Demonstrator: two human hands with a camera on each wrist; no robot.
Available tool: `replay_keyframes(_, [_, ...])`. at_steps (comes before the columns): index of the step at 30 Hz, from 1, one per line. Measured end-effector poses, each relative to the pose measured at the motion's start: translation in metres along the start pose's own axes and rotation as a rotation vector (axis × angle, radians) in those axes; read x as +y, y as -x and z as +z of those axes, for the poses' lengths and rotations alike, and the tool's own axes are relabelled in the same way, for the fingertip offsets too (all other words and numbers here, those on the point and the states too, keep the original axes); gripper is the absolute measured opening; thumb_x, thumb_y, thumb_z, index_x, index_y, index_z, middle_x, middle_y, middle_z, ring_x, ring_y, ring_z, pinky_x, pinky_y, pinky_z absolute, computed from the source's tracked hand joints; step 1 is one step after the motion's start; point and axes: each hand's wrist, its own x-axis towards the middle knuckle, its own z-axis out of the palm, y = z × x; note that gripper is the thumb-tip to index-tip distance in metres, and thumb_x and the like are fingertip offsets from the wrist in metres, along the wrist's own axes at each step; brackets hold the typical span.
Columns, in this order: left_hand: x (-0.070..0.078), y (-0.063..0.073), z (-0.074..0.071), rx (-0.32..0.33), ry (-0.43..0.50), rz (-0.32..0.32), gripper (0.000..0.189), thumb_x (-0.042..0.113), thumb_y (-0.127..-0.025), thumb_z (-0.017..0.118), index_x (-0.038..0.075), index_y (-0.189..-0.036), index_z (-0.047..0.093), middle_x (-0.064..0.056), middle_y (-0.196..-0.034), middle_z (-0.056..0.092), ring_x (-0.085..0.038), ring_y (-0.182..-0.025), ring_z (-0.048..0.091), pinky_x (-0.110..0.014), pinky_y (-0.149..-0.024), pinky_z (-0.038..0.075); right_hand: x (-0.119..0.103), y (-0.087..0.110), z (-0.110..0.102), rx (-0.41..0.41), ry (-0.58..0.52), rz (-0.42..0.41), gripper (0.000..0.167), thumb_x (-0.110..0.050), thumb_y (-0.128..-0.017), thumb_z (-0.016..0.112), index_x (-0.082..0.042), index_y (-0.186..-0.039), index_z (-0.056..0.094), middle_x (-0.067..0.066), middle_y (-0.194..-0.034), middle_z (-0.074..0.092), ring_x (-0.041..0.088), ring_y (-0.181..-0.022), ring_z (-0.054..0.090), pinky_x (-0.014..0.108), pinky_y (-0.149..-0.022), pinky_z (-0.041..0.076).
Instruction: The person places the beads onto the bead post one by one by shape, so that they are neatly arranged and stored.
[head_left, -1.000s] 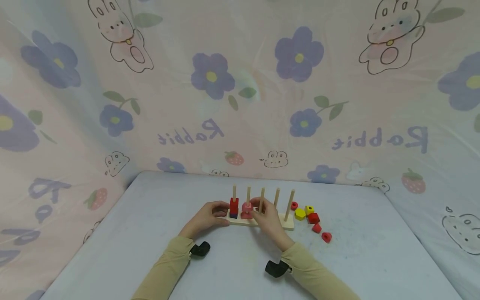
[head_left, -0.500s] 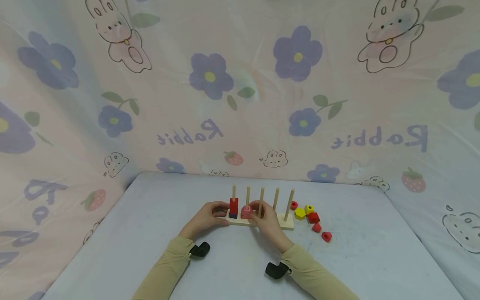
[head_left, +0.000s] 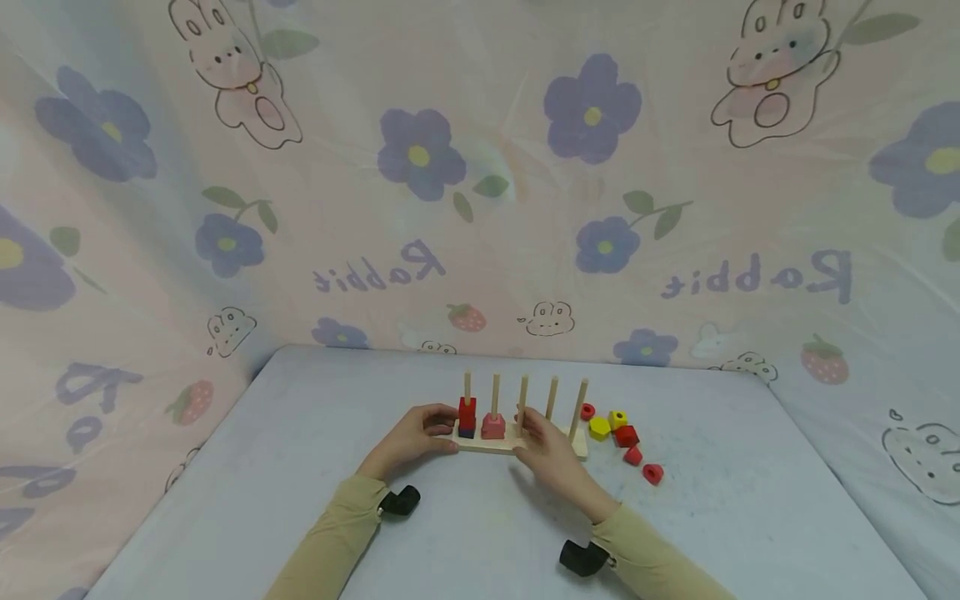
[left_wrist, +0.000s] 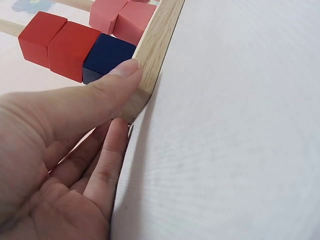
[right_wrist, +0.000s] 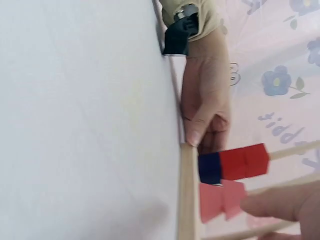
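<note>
The board (head_left: 483, 447) lies flat on the counter (head_left: 720, 500) ahead of me at twelve o'clock, its five pegs (head_left: 577, 408) standing in a row. Taking the board as my clock's centre, my left hand (head_left: 415, 435) is at nine: I grip that end, thumb on the edge and fingers at the corner, most likely to keep the whole thing from sliding.

My right hand (head_left: 551, 454) holds nothing. Its thumb and fingers are parted, at about three o'clock from the pink blocks (head_left: 492, 427), with the fingers close around the third peg; whether they touch it I cannot tell. That loose shape would suit letting a piece be without tugging at it.

On the first peg, nearest my left hand, two red blocks (head_left: 467, 412) sit on a blue block (head_left: 467, 433); the peg through their middles keeps them in line. The pink blocks are on the second peg, one above the other, also held by their peg. The third peg and the two beyond it show no blocks.

At three to four o'clock, just off the board's far end, lie loose red pieces (head_left: 627, 436) and yellow pieces (head_left: 600, 428), probably left on that side because my right hand reaches them easily
</note>
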Motion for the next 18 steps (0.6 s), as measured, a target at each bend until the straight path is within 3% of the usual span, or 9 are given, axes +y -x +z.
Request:
replay_keyframes(7, [-0.002, 0.001, -0.001, -0.002, -0.014, -0.003, 0.056, 0.005, -0.078, 0.078, 0.002, -0.128, 0.054, -0.013, -0.127, 0.056, -0.028, -0.114, 0.057, -0.035, -0.095, 0.049, -0.007, 0.023, -0.051, -0.165, 0.028, -0.048, 0.051, -0.001, -0.089, 0.065, 0.002, -0.135, 0.044, 0.024, -0.127, 0.054, 0.041, -0.119, 0.049, 0.054, -0.101, 0.039])
replay_keyframes(11, [0.011, 0.007, 0.001, -0.006, -0.008, -0.001, 0.054, 0.002, -0.079, 0.077, 0.000, -0.128, 0.054, -0.016, -0.127, 0.055, -0.031, -0.114, 0.056, -0.036, -0.096, 0.048, -0.008, 0.035, -0.085, -0.166, 0.076, -0.118, 0.049, -0.003, -0.088, 0.068, 0.001, -0.132, 0.048, 0.019, -0.122, 0.058, 0.038, -0.114, 0.054, 0.049, -0.096, 0.045])
replay_keyframes(15, [0.024, 0.013, 0.002, -0.009, -0.010, 0.010, 0.052, -0.002, -0.080, 0.073, -0.004, -0.128, 0.052, -0.020, -0.128, 0.053, -0.036, -0.115, 0.054, -0.038, -0.096, 0.048, -0.007, 0.044, -0.118, -0.158, 0.128, -0.113, 0.048, -0.009, -0.089, 0.068, 0.000, -0.132, 0.049, 0.018, -0.123, 0.058, 0.035, -0.113, 0.055, 0.047, -0.094, 0.047])
replay_keyframes(18, [0.013, 0.008, 0.001, -0.005, -0.012, 0.013, 0.054, -0.002, -0.080, 0.074, -0.003, -0.129, 0.051, -0.020, -0.129, 0.052, -0.035, -0.116, 0.054, -0.038, -0.096, 0.048, 0.000, 0.048, -0.140, -0.152, 0.155, -0.064, 0.049, -0.014, -0.090, 0.068, 0.000, -0.132, 0.049, 0.020, -0.126, 0.056, 0.038, -0.113, 0.055, 0.048, -0.095, 0.046])
